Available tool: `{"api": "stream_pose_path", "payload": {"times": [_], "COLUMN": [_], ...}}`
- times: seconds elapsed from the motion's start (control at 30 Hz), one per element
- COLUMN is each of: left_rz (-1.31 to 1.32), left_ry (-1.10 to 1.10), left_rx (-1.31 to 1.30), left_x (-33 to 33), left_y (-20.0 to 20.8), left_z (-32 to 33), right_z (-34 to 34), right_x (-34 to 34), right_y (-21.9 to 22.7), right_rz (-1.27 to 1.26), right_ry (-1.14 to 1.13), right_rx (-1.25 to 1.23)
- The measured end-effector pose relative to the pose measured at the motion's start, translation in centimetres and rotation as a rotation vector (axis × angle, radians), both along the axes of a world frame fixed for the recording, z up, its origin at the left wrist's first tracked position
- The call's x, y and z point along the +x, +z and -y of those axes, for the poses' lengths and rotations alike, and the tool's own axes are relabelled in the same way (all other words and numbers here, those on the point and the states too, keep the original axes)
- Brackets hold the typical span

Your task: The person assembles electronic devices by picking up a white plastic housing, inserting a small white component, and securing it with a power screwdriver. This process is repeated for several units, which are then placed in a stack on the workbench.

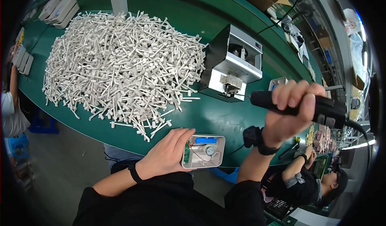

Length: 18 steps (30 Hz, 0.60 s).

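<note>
My right hand (pixel 287 117) is wrapped round a black electric screwdriver (pixel 261 100), raised over the right side of the table. Its thin bit points left, at the front of a silver and black screw feeder (pixel 241 67); whether a screw sits on the tip is too small to tell. My left hand (pixel 169 151) grips the left side of an open white plastic housing (pixel 220 155) at the table's near edge. Inside the housing are a blue cylindrical battery (pixel 206 140), a round metal part (pixel 209 149), a green circuit board (pixel 186 155) and thin wires.
A large heap of white stick-shaped plastic parts (pixel 124 61) covers the left and middle of the green table (pixel 193 119). Stacked white housings (pixel 60 10) stand at the far left. A cable (pixel 360 127) trails from the screwdriver. Another person (pixel 309 185) works at the lower right.
</note>
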State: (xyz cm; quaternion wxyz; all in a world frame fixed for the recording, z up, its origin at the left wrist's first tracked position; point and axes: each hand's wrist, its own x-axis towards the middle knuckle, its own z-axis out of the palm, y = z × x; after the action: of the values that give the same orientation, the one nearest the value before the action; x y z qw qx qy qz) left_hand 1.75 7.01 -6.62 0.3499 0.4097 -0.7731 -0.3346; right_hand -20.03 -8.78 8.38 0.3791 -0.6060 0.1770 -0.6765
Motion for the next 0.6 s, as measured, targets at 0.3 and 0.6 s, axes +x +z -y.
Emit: {"api": "stream_pose_path", "payload": {"times": [0.3,0.6], "left_rz": [-0.013,-0.11], "left_ry": [0.081,0.069], "left_rx": [-0.009,0.032], "left_x": [-0.1,0.1], "left_y": [-0.4,-1.1], "left_z": [0.2,0.4], "right_z": [0.2,-8.1], "right_x": [2.6,3.7], "right_y": [-2.3,-2.4], "right_rz": [-0.067,-0.018], "right_ry": [-0.258,0.162], "right_rx": [0.072,0.147]}}
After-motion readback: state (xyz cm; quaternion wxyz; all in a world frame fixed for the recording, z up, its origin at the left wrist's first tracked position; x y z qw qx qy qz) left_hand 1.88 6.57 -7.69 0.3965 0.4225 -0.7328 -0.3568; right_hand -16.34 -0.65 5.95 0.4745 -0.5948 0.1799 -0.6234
